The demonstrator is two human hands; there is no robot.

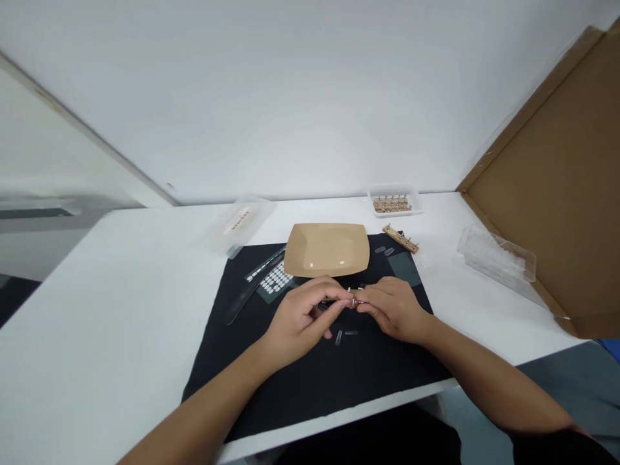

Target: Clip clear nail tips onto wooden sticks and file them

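Observation:
My left hand (pixel 303 316) and my right hand (pixel 394 309) meet over the black cloth (pixel 310 394), fingertips pinched close together at a small metal peg (pixel 353 301). A strip of wood with pegs shows partly between and behind the fingers; the hands cover most of it. What the left fingertips pinch is too small to name. The right fingers close on the peg piece. Two clear nail tips (pixel 338 338) lie on the cloth just below the hands. Right behind the hands sits a brown paper tray (pixel 329 248) with two small white pieces in it.
White sticker sheets (pixel 277 278) and a dark curved strip (pixel 252 290) lie left. Behind right are a wooden peg strip (pixel 401 239) and a plastic box of pegs (pixel 393 201). A clear box (pixel 498 258) stands right, beside cardboard (pixel 557 161); a translucent case (pixel 242 223) lies back left.

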